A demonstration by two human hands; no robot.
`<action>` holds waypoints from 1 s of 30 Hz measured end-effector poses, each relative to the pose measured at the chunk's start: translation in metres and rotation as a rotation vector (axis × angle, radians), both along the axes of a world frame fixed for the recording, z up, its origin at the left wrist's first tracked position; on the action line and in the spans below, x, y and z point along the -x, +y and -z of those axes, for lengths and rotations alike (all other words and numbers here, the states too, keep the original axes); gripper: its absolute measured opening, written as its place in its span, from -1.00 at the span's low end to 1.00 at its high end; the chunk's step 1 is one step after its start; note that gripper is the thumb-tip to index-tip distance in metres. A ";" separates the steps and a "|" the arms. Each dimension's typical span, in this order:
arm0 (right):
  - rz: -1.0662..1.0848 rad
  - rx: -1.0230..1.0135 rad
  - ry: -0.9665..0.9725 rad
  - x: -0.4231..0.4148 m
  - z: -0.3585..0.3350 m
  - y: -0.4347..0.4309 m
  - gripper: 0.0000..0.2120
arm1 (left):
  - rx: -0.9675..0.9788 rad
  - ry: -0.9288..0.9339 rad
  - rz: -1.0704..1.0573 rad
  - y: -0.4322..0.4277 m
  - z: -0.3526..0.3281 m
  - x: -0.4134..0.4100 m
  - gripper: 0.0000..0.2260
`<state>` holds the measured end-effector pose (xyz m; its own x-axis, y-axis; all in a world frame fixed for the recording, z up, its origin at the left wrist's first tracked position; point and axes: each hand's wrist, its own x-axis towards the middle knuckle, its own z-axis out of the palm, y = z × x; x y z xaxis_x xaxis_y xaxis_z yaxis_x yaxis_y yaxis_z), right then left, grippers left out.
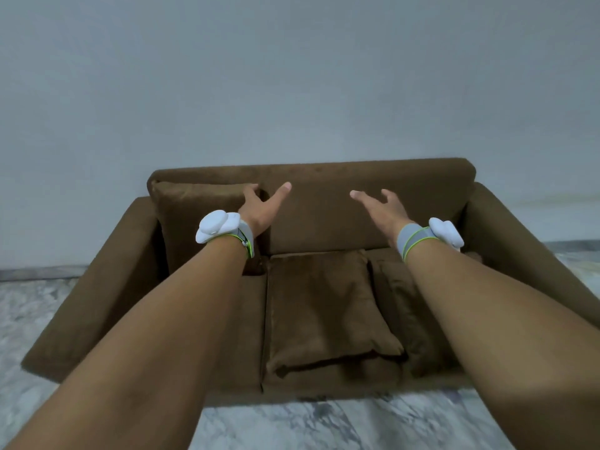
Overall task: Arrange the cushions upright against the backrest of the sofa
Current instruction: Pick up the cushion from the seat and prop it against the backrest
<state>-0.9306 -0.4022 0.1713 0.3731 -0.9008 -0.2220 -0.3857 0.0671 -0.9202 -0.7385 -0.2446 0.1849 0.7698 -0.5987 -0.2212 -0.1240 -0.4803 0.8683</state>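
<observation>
A brown sofa (324,375) is seen from above and in front, set against a pale wall (292,76) on a marbled floor (292,423). Both bare forearms are stretched toward the backrest (357,203).

One cushion (198,219) is stood upright against the backrest at about ten o'clock from the middle of the seat, next to the armrest on that side. The left hand (259,209) is laid at this cushion's upper corner nearest the centre; the fingers (250,191) are curled over the corner while the thumb (282,190) is held wide apart from them, so the hand is spread rather than clamped. Whether the cushion is actually gripped cannot be told.

The right hand (378,206) is held in the air at about one o'clock, in front of the backrest, its digits apart and nothing enclosed.

A second cushion (328,310) is laid flat on the seat at the centre. A third cushion (402,306) is laid flat just beside it toward three o'clock, partly hidden by the right forearm and by the edge of the second cushion.

A grey band (410,238) with a green stripe is worn on each wrist, and a white device (216,226) is fixed to each band.
</observation>
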 end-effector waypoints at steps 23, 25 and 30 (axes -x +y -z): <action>-0.047 -0.182 0.224 0.037 0.172 -0.049 -0.05 | -0.199 0.171 -0.134 -0.038 0.173 0.025 -0.12; -0.026 -0.201 0.236 0.019 0.207 -0.071 -0.02 | -0.218 0.186 -0.138 -0.062 0.207 0.003 -0.11; 0.004 -0.250 0.242 -0.018 0.288 -0.112 0.28 | -0.229 0.222 -0.168 -0.097 0.283 -0.032 -0.05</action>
